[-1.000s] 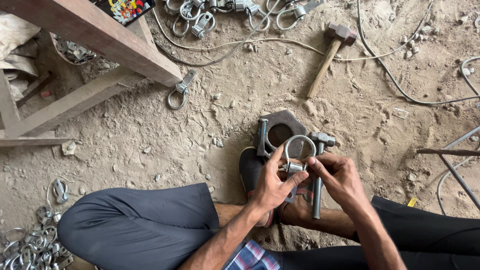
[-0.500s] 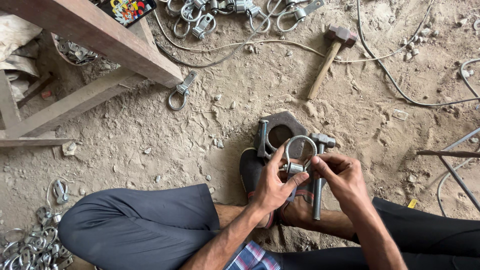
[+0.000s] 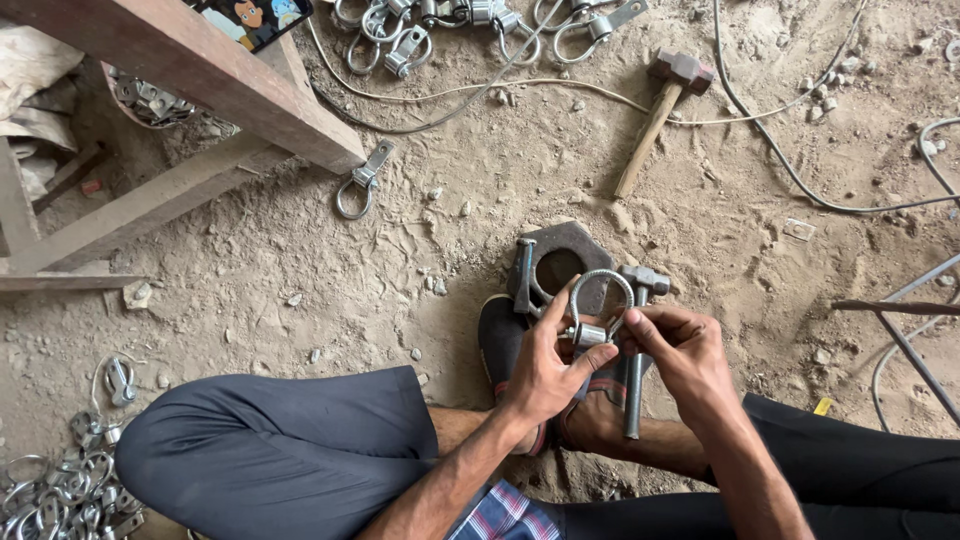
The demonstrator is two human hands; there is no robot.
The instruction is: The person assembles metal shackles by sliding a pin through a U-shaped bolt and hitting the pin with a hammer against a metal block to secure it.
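Left hand (image 3: 545, 365) and right hand (image 3: 680, 355) meet over the person's crossed legs, both closed on a metal U-clamp (image 3: 598, 305). The left thumb and fingers pinch the clamp's lower end at its nut and saddle; the right fingertips grip the same fitting from the other side, possibly turning a nut, though the fingers hide the thread. The clamp's curved bow stands upright above the two hands, between them and the ground beyond.

Progress, as judged from the layout: this clamp appears partly assembled, with bow and crosspiece already joined and the fastening in hand. A heap of finished-looking clamps (image 3: 60, 490) lies at lower left by the knee, and a further row of clamps (image 3: 450, 20) lies at the top, which suggests repeated work with more to come.

Just beyond the hands, a heavy hexagonal steel block (image 3: 565, 262) with a round hole rests on the sandy floor (image 3: 400, 260); a small steel hammer (image 3: 637, 345) stands just beside the right hand. A wooden-handled sledgehammer (image 3: 660, 115) lies well apart, near loose cables (image 3: 800, 180). A wooden bench frame (image 3: 180, 70) occupies the upper left, with one single clamp (image 3: 362, 180) beside its leg.
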